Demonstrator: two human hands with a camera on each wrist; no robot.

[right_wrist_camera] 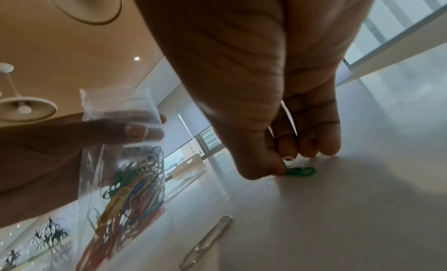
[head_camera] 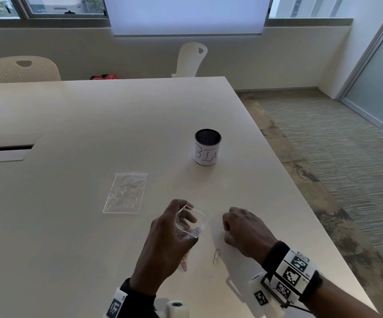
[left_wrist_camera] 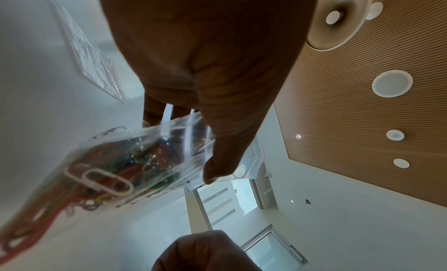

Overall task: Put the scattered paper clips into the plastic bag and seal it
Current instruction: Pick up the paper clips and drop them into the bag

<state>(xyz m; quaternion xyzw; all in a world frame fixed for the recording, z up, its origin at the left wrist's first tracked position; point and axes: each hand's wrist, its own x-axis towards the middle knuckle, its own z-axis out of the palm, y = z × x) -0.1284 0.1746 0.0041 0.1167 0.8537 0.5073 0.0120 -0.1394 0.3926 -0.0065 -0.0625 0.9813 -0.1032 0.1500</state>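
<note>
Hands work near the table (head_camera: 94, 111) corner, its right edge close to the right hand (head_camera: 245, 228); carpet floor, two chairs and windows lie beyond. Left hand (head_camera: 167, 235) grips the plastic bag (head_camera: 191, 222) of colored paper clips, mouth open, just left of the right hand, which pinches a green clip (right_wrist_camera: 301, 172) on the table. One silver clip (head_camera: 216, 255) lies just before the bag, one second bag (head_camera: 126, 192) and one cup (head_camera: 207, 146) behind it.

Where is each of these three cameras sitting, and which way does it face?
Head: worn on the head, looking forward and down at the table; both hands and banded wrists show.
Left wrist: looks along the left hand at the plastic bag of clips it holds.
Right wrist: looks along the right hand down to a green clip at its fingertips.
Shared: all three views show that bag.
</note>
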